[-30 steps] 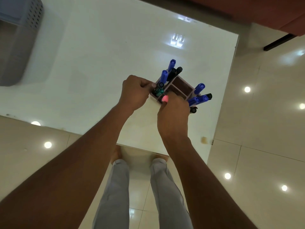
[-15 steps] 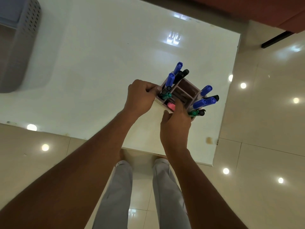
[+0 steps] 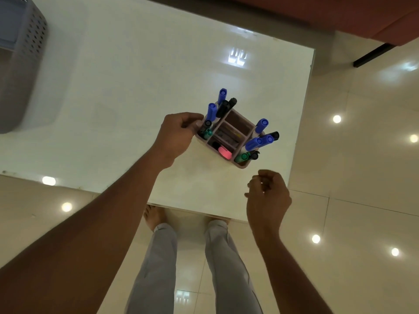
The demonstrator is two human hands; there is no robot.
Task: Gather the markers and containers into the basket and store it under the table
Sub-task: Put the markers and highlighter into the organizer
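Note:
A mauve divided marker holder point(image 3: 235, 123) stands on the white table point(image 3: 136, 87), near its right front corner. Blue, black and green markers point(image 3: 257, 142) stick out of its side compartments, and a pink marker point(image 3: 224, 152) lies in the near one. My left hand point(image 3: 175, 134) grips the holder's left rim. My right hand point(image 3: 267, 196) hovers off the holder, below and right of it, fingers loosely curled with nothing in them. A grey perforated basket point(image 3: 20, 64) stands at the table's far left.
The table's right edge runs close past the holder, with glossy tiled floor point(image 3: 362, 177) beyond it. My legs and bare feet point(image 3: 154, 217) are below the front edge. A reddish-brown piece of furniture point(image 3: 340, 14) sits at the top right.
My right hand let go of the pink marker in the holder's near compartment and drew back toward me and to the right. My left hand stayed on the holder's rim.

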